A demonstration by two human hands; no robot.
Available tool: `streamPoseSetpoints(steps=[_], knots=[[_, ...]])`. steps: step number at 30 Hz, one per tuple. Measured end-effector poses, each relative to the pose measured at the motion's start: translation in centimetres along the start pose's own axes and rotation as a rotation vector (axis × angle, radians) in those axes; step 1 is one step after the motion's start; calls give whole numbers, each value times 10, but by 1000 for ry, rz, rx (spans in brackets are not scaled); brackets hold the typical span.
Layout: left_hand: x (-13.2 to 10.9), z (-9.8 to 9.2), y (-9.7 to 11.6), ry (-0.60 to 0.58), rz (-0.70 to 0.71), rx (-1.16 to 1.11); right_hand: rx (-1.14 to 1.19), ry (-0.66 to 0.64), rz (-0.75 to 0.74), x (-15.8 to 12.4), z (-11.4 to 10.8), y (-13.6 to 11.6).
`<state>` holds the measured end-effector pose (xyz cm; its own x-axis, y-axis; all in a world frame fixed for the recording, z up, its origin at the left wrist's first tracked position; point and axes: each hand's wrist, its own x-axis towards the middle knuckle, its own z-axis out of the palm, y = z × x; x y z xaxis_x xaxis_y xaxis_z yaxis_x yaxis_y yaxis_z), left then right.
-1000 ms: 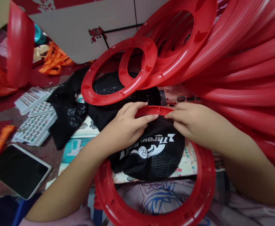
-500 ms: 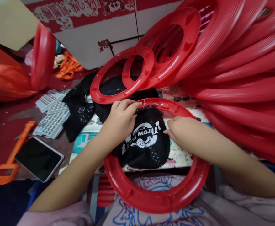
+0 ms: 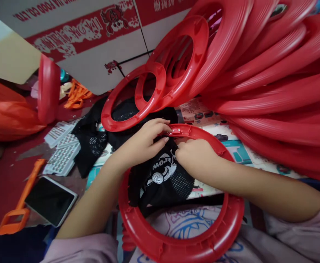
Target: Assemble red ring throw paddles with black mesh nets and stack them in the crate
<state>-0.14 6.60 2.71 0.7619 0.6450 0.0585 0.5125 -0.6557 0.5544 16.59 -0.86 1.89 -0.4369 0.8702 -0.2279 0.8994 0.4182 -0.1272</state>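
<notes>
A large red ring (image 3: 231, 215) lies on the table's front edge and against the lap, its hollow side up. Black mesh cloth with white print (image 3: 160, 179) hangs across the ring's opening. My left hand (image 3: 151, 140) is at the ring's far rim, fingers curled over the cloth's upper edge. Closed at the fingertips, my right hand (image 3: 194, 155) pinches the cloth's right edge just inside the ring. Directly behind my left hand, a smaller red ring (image 3: 109, 113) rests on more black mesh cloth (image 3: 90, 146).
Many red rings (image 3: 258, 98) are stacked at the right. Left of my arm are a tablet (image 3: 51, 201), an orange plastic tool (image 3: 21, 204) and trays of small metal parts (image 3: 62, 153). A white and red carton (image 3: 91, 54) stands behind.
My right hand has moved left and closed on the cloth, which is now bunched up more. The view has shifted, so the surroundings sit lower in the picture.
</notes>
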Motion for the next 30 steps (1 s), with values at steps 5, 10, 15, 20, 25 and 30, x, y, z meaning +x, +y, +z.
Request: streamPoseSetpoints(steps=[5, 10, 15, 20, 25, 30], knots=[[-9, 2, -13, 56, -164, -326, 121, 59, -44, -6, -17, 14], [-16, -4, -14, 38, -204, -406, 169, 92, -104, -13, -31, 22], [-15, -1, -14, 85, -225, -378, 134, 68, -97, -9, -27, 26], [-15, 0, -12, 123, -249, -379, 153, 42, -119, -7, -27, 30], [-14, 4, -13, 169, -236, -400, 101, 74, -112, -7, -25, 30], [-9, 11, -11, 213, -179, -214, -17, 129, -55, -5, -21, 27]])
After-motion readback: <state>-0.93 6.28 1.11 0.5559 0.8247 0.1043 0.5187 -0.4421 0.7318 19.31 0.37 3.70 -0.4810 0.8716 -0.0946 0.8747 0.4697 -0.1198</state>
